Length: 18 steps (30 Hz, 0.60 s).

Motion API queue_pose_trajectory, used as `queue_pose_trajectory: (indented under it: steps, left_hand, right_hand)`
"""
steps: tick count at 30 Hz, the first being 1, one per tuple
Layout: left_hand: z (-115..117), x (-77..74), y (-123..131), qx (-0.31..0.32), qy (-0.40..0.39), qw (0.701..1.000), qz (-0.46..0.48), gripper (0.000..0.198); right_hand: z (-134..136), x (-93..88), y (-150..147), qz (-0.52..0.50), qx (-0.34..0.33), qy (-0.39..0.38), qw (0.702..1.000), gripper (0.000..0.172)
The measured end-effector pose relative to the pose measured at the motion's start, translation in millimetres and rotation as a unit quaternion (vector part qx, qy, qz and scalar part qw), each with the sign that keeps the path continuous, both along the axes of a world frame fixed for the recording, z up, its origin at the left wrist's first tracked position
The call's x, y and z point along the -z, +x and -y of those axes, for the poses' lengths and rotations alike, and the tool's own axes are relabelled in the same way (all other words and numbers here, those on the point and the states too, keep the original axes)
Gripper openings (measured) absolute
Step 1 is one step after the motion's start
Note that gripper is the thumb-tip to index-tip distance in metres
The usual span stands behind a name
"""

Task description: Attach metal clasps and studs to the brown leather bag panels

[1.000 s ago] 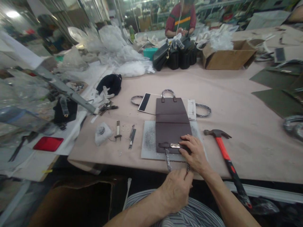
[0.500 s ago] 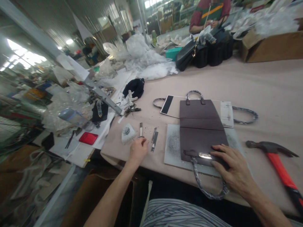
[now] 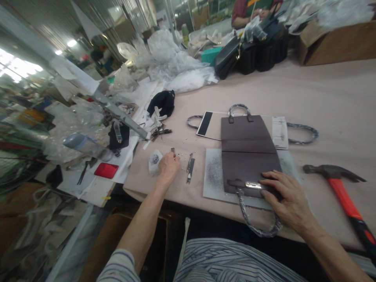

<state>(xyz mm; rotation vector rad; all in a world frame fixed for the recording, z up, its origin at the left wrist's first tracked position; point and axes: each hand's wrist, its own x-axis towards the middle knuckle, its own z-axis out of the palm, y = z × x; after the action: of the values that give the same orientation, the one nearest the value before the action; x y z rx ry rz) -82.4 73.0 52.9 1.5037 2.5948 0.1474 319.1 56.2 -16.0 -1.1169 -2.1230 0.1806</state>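
Observation:
A dark brown bag panel [image 3: 249,135] with wrapped handles lies on a speckled grey board [image 3: 213,176]. My right hand [image 3: 286,196] rests on its near right part, fingers apart, beside a shiny metal plate [image 3: 253,185] on the strap. My left hand [image 3: 169,166] is at the left on the table, fingers bent together over a small flat tool [image 3: 172,150] whose end shows beyond them; what the fingertips pinch is too small to make out. Just left of that hand sits a white plastic bag of small dark bits [image 3: 154,160]. Slim metal tools [image 3: 190,170] lie to its right.
A claw hammer [image 3: 342,190] with a red handle lies at the right. Black bags [image 3: 255,53], a cardboard box [image 3: 337,45] and plastic wrapping [image 3: 176,62] stand at the back. A red case [image 3: 106,170] and a metal post [image 3: 122,115] are at the left. Another person's hands [image 3: 258,15] show beyond.
The view has shifted slightly. My left hand has moved forward over the small flat tool, closer to the plastic bag. My right hand stays on the brown panel.

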Motion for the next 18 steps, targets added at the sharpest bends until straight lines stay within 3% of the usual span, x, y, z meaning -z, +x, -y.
queue_pose_trajectory:
  steps: [4,12,14,18]
  left_hand:
    - [-6.3,-4.0,-18.9,-0.012,-0.056,0.998,-0.020,0.029]
    - [-22.9,3.7,-23.0,-0.028,-0.124,0.991,0.030,0.019]
    - [-25.7,5.8,-28.3,-0.040,-0.119,0.990,0.069,0.012]
    - [-22.5,6.6,-35.1,-0.108,-0.054,0.964,0.237,0.018]
  right_hand:
    - [-1.5,1.1,-0.5,0.006,0.001,0.005,1.000,0.020]
    - [3.6,-6.0,-7.1,-0.015,0.009,-0.030,0.999,0.017]
    - [7.2,-9.7,-9.5,-0.023,0.013,-0.051,0.998,0.016]
    - [11.7,-13.3,-11.9,-0.035,0.029,-0.072,0.996,0.017]
